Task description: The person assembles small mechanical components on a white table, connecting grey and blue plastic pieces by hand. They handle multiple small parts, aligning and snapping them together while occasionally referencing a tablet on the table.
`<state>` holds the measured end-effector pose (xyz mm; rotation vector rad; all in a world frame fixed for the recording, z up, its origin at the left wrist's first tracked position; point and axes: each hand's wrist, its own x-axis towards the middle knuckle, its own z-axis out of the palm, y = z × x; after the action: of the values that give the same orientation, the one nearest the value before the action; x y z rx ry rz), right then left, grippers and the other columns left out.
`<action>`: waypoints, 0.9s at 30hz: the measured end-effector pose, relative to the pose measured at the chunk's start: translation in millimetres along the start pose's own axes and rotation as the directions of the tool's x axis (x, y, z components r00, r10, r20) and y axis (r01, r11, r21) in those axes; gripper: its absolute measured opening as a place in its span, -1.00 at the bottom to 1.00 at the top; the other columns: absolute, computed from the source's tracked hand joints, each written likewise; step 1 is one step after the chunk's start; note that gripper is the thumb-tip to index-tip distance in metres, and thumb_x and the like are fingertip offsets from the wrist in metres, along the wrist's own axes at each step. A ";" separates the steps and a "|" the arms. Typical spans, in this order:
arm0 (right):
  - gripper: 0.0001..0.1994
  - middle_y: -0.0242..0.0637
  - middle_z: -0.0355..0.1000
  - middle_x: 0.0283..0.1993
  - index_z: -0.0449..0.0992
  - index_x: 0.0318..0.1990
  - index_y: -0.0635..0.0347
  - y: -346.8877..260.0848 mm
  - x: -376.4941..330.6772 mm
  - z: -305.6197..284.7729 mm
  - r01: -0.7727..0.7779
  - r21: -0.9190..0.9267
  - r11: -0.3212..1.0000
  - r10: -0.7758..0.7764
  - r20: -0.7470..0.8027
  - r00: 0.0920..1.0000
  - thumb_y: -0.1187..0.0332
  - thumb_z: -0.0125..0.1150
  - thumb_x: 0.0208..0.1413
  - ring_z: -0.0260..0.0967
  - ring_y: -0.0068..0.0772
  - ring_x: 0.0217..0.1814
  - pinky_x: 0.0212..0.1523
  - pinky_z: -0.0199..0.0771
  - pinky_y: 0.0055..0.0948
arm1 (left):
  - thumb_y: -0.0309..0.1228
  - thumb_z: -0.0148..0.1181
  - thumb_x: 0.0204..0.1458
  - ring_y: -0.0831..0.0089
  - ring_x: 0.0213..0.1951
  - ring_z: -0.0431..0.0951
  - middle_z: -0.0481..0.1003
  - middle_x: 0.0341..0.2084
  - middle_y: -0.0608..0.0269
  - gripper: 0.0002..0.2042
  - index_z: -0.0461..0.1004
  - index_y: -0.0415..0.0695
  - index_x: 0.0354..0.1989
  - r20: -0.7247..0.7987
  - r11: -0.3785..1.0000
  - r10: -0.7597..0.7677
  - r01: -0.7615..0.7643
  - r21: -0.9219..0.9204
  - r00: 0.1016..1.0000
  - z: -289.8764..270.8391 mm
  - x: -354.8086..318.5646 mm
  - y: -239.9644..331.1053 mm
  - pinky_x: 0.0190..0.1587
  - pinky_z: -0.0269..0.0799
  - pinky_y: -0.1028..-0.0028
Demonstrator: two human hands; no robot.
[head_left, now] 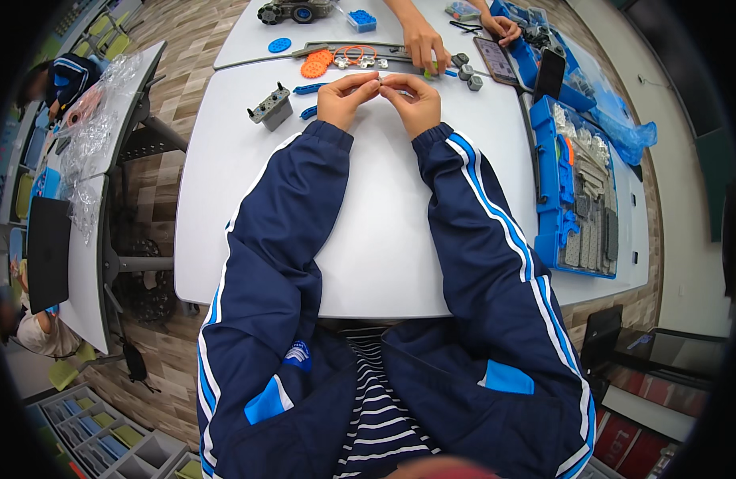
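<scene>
1. The person's left hand (345,96) and right hand (413,100) meet at the far side of the white bench (384,231), fingertips pinched together on a small pale part (381,80) held between them, just above the bench top.
2. Both grips are closed on that part. It is too small to tell its shape, or whether it is one piece or two being joined.
3. Just left of the hands stands a grey block (271,107) with pins on top. Between it and the hands lie two short blue pieces (309,100), loose on the bench.
4. Beyond the hands lie orange gears (315,62), orange rings (353,53), a blue disc (279,45) and a few grey round pieces (467,72), all unassembled.
5. Another person's hands (423,48) rest on the bench just beyond the hands, among those pieces.
6. To the right of the hands sits an open blue parts tray (548,184), well stocked with grey strips and plates.
7. Judged from this, the building looks to be at an early stage: only the grey block looks put together near the hands, most pieces lie loose, and the tray is full.
</scene>
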<state>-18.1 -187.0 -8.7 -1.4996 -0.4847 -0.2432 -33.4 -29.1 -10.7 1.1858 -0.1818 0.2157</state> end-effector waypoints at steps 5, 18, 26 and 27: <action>-0.81 -0.15 0.57 -0.10 0.57 -0.07 0.43 -1.4 0.0 -0.2 -0.046 0.027 0.999 0.045 0.023 0.999 0.59 0.29 0.16 0.56 -0.38 -0.07 0.02 0.62 -0.45 | -0.54 0.34 0.10 0.33 -0.11 0.65 0.61 -0.12 0.03 -0.73 0.58 -0.34 -0.03 0.003 1.000 0.001 -0.001 0.028 1.000 -0.6 -0.5 1.2 0.04 0.60 0.43; -0.84 -0.26 0.60 -0.14 0.63 -0.14 0.32 4.3 0.6 -0.9 0.024 -0.040 0.999 -0.025 -0.005 1.000 0.50 0.33 0.14 0.57 -0.48 -0.13 -0.08 0.60 -0.47 | -0.49 0.32 0.12 0.35 -0.11 0.64 0.61 -0.09 0.05 -0.70 0.57 -0.32 0.02 0.028 0.999 -0.004 0.003 0.043 1.000 -0.1 0.9 0.3 0.02 0.60 0.44; -0.80 -0.20 0.60 -0.10 0.63 -0.10 0.34 4.8 1.2 -0.8 -0.097 0.098 0.990 0.099 -0.014 0.995 0.48 0.36 0.13 0.57 -0.42 -0.09 0.02 0.58 -0.46 | -0.50 0.31 0.14 0.34 -0.07 0.62 0.58 -0.06 0.01 -0.71 0.56 -0.35 0.02 0.030 0.998 -0.007 0.006 0.060 1.000 -0.6 -0.8 3.7 0.06 0.60 0.41; -0.80 -0.21 0.61 -0.11 0.64 -0.12 0.32 4.8 1.2 -0.1 -0.107 0.134 0.985 0.112 -0.034 0.993 0.46 0.38 0.12 0.56 -0.45 -0.09 0.01 0.57 -0.47 | -0.50 0.31 0.13 0.33 -0.08 0.63 0.58 -0.06 0.01 -0.71 0.56 -0.35 0.02 0.031 0.998 -0.002 0.000 0.057 1.000 -0.4 -0.6 3.6 0.06 0.60 0.42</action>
<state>-15.0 -186.6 -12.5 -1.3846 -0.3763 -0.1525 -34.9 -27.5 -7.8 1.2459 -0.2030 0.2027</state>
